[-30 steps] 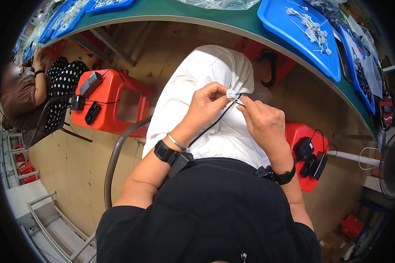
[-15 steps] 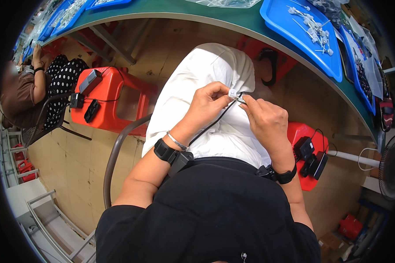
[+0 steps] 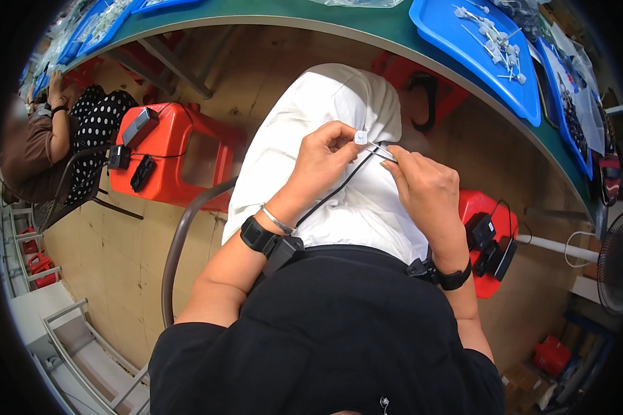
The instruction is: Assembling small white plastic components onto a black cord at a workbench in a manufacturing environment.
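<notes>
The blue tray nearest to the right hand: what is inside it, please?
The blue tray holds a loose cluster of small white pieces with thin stems. Where they overlap, the tray floor and any lower pieces are covered.

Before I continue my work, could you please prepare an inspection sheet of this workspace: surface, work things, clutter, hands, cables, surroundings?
Surface: green table, bearing blue trays; the one at upper right holds white stemmed parts.
Job's things: small white piece and slim, pale two-pronged tool; whether they touch is unclear.
Clutter: black devices on the left red stool and right red stool.
Hands: left hand pinches the small white piece; right hand grips the tool.
Cables: black cord across the white garment, ends hard to trace; thin black cable on the left red stool.
Surroundings: another person seated at far left; fan at right edge.
</notes>
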